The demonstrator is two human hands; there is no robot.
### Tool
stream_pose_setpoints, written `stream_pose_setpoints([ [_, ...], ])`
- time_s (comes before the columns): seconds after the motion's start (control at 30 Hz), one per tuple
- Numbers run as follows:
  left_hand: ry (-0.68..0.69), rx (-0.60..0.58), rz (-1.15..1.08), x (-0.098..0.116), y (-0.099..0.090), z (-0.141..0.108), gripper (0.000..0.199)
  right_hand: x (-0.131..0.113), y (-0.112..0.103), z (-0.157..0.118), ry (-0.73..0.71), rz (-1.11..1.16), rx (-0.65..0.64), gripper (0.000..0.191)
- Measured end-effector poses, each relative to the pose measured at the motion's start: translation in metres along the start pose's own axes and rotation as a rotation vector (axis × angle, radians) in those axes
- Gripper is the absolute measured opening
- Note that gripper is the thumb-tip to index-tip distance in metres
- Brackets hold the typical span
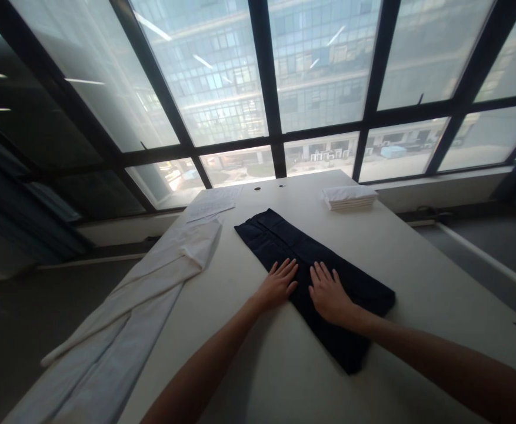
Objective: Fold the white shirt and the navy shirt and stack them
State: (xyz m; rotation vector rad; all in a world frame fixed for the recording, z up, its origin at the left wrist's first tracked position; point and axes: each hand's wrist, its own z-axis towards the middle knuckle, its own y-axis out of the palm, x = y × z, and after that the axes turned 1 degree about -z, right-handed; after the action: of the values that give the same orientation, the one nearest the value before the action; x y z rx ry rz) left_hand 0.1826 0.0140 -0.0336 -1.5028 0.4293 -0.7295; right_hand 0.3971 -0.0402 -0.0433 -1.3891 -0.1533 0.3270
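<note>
A dark navy folded garment (279, 235), which looks like trousers, lies slantwise across the white table (222, 330). My left hand (277, 287) rests on its near left edge, fingers stretched out and pressed flat to the fabric. Close beside it, my right hand (329, 294) lies palm down on the middle of the same garment, its fingers also extended. Neither hand grips anything. The fabric under both palms is hidden.
Long white garments (152, 294) lie along the table's left edge, partly hanging over it. Printed paper sheets (211, 203) are behind them. A stack of folded white cloth (349, 197) sits at the back right. Tall windows (319, 65) stand beyond the table's far end.
</note>
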Motion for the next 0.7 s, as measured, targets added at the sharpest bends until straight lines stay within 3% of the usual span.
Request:
stream_pose_setpoints([
  [0.1, -0.071, 0.044, 0.086, 0.018, 0.011, 0.007, 0.056, -0.012, 0.012, -0.043, 0.031, -0.009, -0.018, 0.062],
  [0.2, -0.153, 0.086, 0.121, 0.041, 0.021, 0.014, 0.056, 0.004, 0.017, -0.066, 0.035, -0.009, 0.038, 0.061],
  [0.37, -0.257, 0.095, 0.099, 0.083, 0.039, 0.026, 0.067, 0.08, 0.001, -0.073, -0.202, 0.001, 0.032, 0.058],
  [0.5, -0.216, 0.071, 0.087, 0.109, 0.05, 0.034, 0.08, 0.158, -0.021, -0.071, -0.4, -0.028, -0.017, 0.059],
  [0.6, -0.11, 0.098, 0.115, 0.11, 0.047, 0.043, 0.076, 0.205, -0.03, -0.07, -0.366, -0.115, -0.002, 0.059],
  [0.7, -0.094, 0.125, 0.147, 0.096, 0.038, 0.055, 0.067, 0.217, -0.029, -0.066, -0.204, -0.221, 0.082, 0.059],
])
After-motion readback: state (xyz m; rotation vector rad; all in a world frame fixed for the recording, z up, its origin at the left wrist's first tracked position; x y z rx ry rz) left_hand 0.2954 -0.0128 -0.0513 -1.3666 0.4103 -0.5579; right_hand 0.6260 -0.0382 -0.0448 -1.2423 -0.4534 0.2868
